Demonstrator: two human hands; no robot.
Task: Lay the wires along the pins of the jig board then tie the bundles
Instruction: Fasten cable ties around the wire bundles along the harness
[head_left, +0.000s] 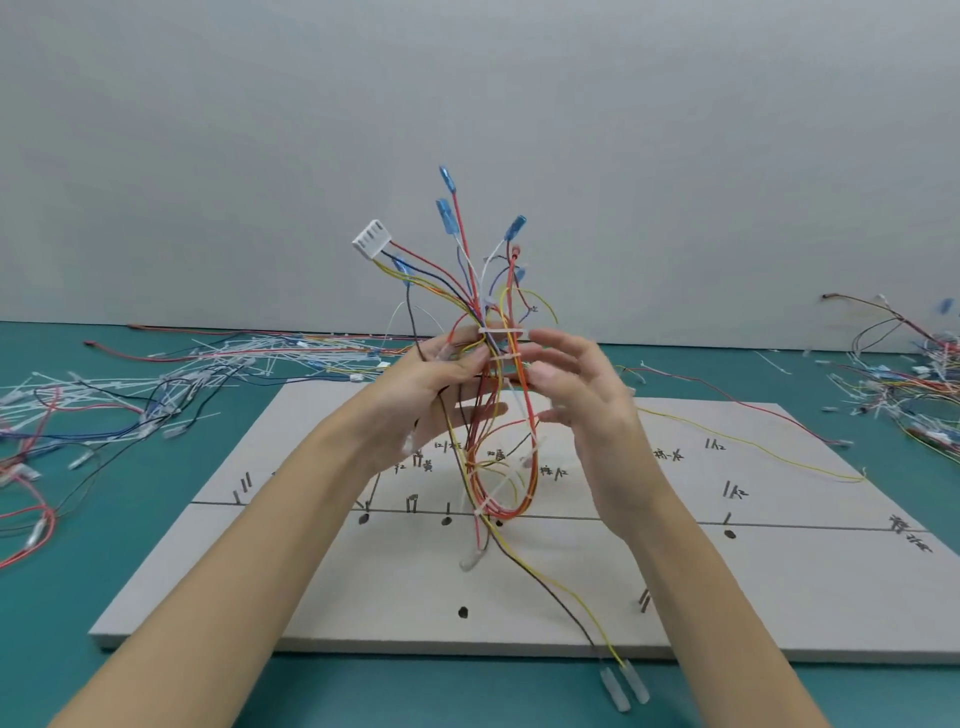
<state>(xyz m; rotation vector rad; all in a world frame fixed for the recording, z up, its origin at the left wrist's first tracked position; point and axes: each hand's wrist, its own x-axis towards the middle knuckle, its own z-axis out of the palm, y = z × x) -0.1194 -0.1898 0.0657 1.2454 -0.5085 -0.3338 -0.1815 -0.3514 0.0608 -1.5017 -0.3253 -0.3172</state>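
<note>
A tied wire bundle (501, 457) of red, yellow, blue and black wires hangs in the air above the grey jig board (519, 597). White cable ties wrap it near the top. A white connector (371, 238) and several blue terminals stick up from it. My left hand (441, 384) grips the bundle from the left, just below the top tie. My right hand (582, 384) is at the bundle's right side, fingers spread and loosely bent, fingertips touching the wires. A brown and a yellow wire trail down to two clear terminals (623, 686) at the board's front edge.
Metal pins (412, 502) and handwritten marks dot the board, which lies on a teal mat. Loose wires and white cable ties (171, 374) lie in a heap at the left; more wire harnesses (914, 379) pile at the right. A yellow wire (779, 449) lies across the board's right part.
</note>
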